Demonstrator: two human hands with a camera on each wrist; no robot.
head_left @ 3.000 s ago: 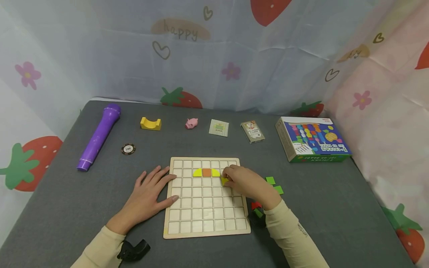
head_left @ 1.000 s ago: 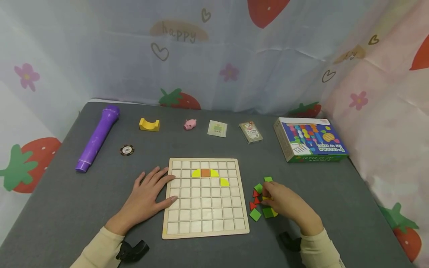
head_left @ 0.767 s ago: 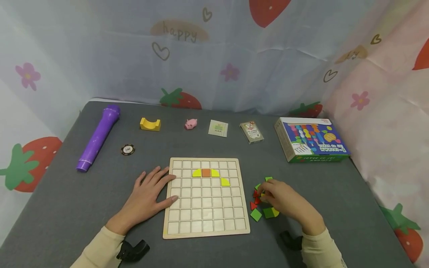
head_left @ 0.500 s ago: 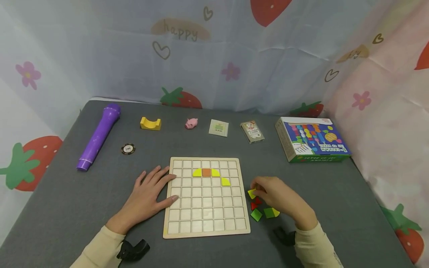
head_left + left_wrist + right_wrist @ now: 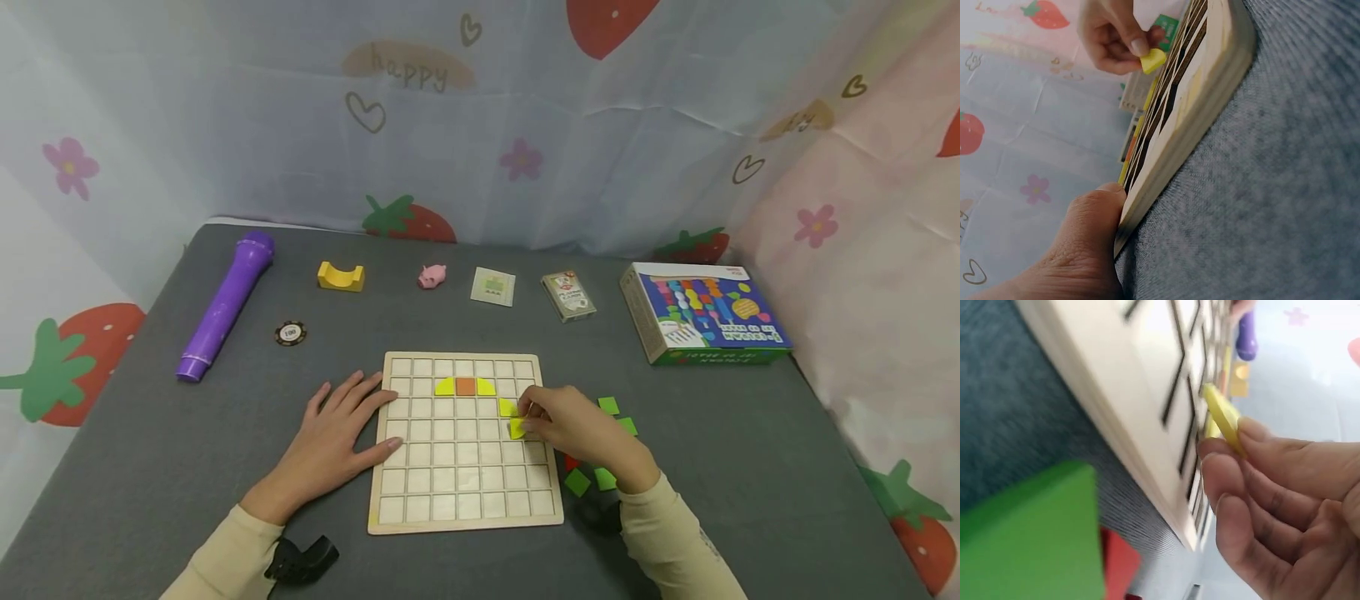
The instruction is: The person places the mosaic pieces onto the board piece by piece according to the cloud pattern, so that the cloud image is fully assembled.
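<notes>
Nearest, the left hand [image 5: 330, 442] lies spread on the grey cloth of the desk [image 5: 750, 467], its thumb touching the rim of the gridded wooden board [image 5: 431, 528] and nothing pinched in it; should that light contact slip, the board could probably slide or turn under a push from the other side. The loose green tile [image 5: 577, 483] and red piece [image 5: 572, 462] lie beside the board's right edge, partly under the reach of the right forearm, so a low wrist might scatter them. The right hand [image 5: 573, 421] has a narrow grip, thumb and fingers closed on the rim of one yellow piece [image 5: 1224, 415], held tilted above the right part of the board. With so small a hold, the piece could twist or drop, and if lowered at that slant it might catch on the raised grid lines. Its fingertips are just beside the yellow quarter [image 5: 506, 407] lying in the grid, which a brush could tip out; the orange square [image 5: 466, 387], between two more yellow quarters one row farther, seems safer. Beyond, well apart from the work, sit a poker chip [image 5: 290, 333], a purple microphone [image 5: 227, 304], a yellow block [image 5: 341, 277], a pink pig [image 5: 432, 277], a small card [image 5: 492, 287], a card pack [image 5: 568, 296] and a colourful box [image 5: 705, 312]. Behind the desk hangs a pale curtain [image 5: 645, 158] printed with strawberries, flowers and hearts.
</notes>
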